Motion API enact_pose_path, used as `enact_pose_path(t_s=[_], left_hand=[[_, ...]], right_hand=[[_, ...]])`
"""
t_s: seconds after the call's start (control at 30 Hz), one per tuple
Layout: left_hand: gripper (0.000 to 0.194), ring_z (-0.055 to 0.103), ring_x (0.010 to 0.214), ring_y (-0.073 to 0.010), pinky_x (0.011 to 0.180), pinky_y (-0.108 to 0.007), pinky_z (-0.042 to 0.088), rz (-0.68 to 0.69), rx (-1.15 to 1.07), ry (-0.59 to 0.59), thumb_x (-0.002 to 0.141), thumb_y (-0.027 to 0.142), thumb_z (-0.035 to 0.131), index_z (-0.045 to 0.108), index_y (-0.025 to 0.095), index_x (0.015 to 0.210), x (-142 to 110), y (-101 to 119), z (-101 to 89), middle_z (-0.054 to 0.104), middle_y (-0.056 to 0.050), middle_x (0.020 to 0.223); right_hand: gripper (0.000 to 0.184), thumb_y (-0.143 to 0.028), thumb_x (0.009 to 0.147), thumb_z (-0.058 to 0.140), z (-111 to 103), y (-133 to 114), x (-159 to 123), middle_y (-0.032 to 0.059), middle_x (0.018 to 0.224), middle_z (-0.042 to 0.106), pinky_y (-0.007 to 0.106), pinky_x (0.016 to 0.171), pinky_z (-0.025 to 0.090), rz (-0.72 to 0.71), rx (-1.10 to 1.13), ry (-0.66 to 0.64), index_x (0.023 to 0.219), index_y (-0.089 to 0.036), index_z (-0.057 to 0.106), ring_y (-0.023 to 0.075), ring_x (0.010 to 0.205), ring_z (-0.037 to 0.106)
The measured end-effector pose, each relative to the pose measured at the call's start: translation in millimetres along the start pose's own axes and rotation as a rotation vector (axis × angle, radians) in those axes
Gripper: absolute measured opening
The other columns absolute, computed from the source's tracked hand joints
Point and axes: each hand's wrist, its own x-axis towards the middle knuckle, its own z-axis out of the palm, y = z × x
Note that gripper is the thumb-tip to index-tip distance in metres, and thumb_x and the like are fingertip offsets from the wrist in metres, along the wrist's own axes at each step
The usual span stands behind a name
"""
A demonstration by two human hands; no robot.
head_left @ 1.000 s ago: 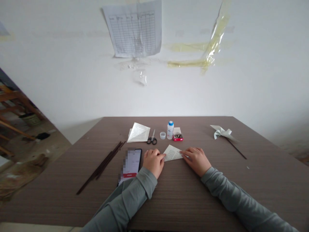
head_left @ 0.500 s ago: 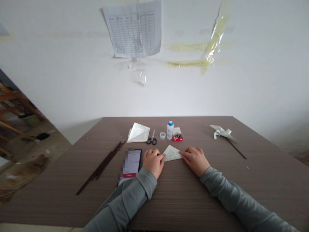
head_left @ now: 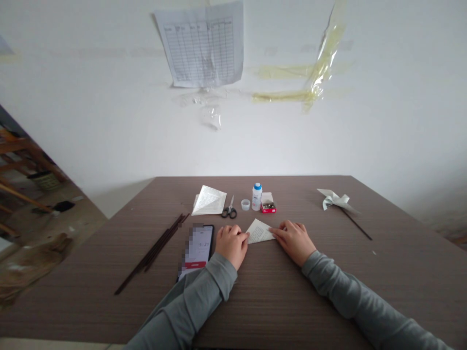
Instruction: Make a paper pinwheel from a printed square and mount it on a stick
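Note:
A printed sheet of paper [head_left: 260, 230], folded into a triangle, lies on the table between my hands. My left hand [head_left: 232, 245] is closed, with thumb and fingers at the paper's left corner. At the right corner, my right hand [head_left: 294, 239] pinches the paper, its fingers curled together. Just beyond the paper are a white bottle with a blue cap [head_left: 257, 197], a small red box of metal pins [head_left: 269, 206], a small clear cup [head_left: 245, 204] and black-handled scissors [head_left: 229, 209].
More printed paper sheets [head_left: 209, 200] lie left of the scissors. A phone [head_left: 197, 252] rests beside my left forearm, near several dark sticks [head_left: 156, 250]. At the right lies a paper pinwheel [head_left: 336, 200] on a stick. A white wall rises behind the table [head_left: 365, 272].
The phone's timer has gone from 5:20 to 5:21. Both hands and the folded paper stay in nearly the same place.

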Motion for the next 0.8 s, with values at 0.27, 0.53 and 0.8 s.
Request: enact_pose_path(t_s=[0.27,0.53,0.8], left_hand=[[0.028,0.082,0.143,-0.0372,0.139,-0.06,0.061,-0.007,0.011,-0.013,0.122,0.021,0.079,0.106,0.029,0.126,3,7,-4.5,0.093,-0.012,0.139],[0.026,0.079,0.158,-0.039,0.155,-0.07,0.05,0.024,0.035,0.0,0.116,0.015,0.083,0.099,0.025,0.134,12,22,0.2,0.093,-0.013,0.153],[0.063,0.06,0.187,-0.0389,0.161,-0.083,0.038,0.087,-0.076,-0.129,0.114,0.008,0.07,0.089,0.039,0.166,22,13,4.6,0.082,-0.004,0.186]], right_hand=[[0.038,-0.022,0.119,0.081,-7,-5,-1,0.0116,0.124,0.089,0.047,0.11,0.061,0.01,0.005,-0.033,0.143,-0.042,0.103,0.0313,0.116,0.085],[0.036,-0.025,0.12,0.082,0,-2,-3,0.012,0.124,0.09,0.046,0.107,0.064,-0.025,-0.013,0.004,0.143,-0.043,0.103,0.0308,0.114,0.086],[0.037,-0.028,0.121,0.078,9,4,-6,0.0118,0.125,0.089,0.046,0.106,0.063,-0.035,-0.004,0.021,0.144,-0.043,0.102,0.0312,0.115,0.084]])
